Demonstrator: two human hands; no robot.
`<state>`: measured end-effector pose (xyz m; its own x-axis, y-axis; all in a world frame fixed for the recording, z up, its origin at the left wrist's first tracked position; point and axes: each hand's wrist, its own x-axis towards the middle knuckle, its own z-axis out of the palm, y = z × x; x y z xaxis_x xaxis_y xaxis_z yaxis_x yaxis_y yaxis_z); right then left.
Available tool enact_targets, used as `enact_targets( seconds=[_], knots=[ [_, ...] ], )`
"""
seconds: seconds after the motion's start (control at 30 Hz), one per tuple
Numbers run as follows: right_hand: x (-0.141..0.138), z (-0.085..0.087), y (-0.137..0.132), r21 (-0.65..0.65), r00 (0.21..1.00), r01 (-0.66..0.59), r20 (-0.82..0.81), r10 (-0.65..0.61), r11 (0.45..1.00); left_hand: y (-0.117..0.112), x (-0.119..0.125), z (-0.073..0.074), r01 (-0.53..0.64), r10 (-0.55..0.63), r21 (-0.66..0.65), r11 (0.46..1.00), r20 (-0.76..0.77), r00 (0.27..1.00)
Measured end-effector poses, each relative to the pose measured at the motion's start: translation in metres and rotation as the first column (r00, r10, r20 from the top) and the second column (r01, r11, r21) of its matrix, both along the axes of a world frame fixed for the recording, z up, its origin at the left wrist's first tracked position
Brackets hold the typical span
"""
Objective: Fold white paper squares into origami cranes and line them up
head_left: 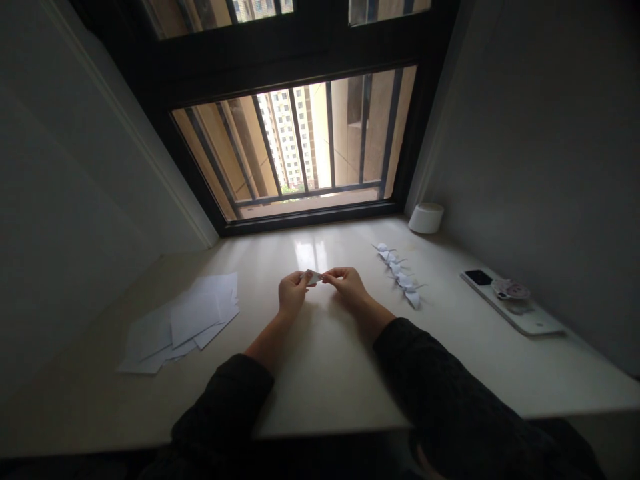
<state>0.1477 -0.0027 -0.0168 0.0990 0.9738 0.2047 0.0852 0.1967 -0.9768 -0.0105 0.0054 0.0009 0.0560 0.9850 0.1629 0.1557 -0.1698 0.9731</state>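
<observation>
A small folded piece of white paper [313, 277] is held up between my two hands, above the middle of the pale sill. My left hand [293, 292] pinches its left side, thumb on top. From the right, the fingertips of my right hand [347, 283] are closed on its right-hand corner. The paper's exact folds are too small to make out. To the right of my right hand, several small folded paper cranes [399, 272] stand in a slanting row. A loose stack of white paper sheets [195, 320] lies to the left of my left hand.
A phone [537, 320] with a round grip on its back lies at the right. Near the window corner stands a white rounded object [426, 219]. The dark window frame [320, 217] borders the sill [320, 387] at the back, with walls on both sides.
</observation>
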Motion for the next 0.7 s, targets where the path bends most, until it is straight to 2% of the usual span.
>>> enact_targets(
  seconds=[0.27,0.4,0.57,0.7],
  knots=[
    [-0.0048,-0.0021,0.0000,0.075,0.996,0.082,0.032,-0.084,0.994,0.0021,-0.0009,-0.0021,0.070,-0.060,-0.074,0.995,0.127,0.990],
    [-0.0024,0.0023,-0.0012,0.114,0.997,0.061,0.035,-0.065,0.992,0.0006,0.0008,-0.0022,0.071,-0.062,-0.069,0.995,0.123,0.990],
    [0.0007,0.0029,-0.0016,0.058,0.998,0.055,0.027,-0.057,0.997,-0.0008,0.0013,-0.0011,0.079,-0.078,-0.022,0.997,0.056,0.995],
    [-0.0004,0.0005,0.0005,0.030,0.996,0.035,-0.081,-0.033,0.999,-0.0006,0.0006,-0.0013,0.089,-0.089,-0.003,0.996,0.046,0.995]
  ],
)
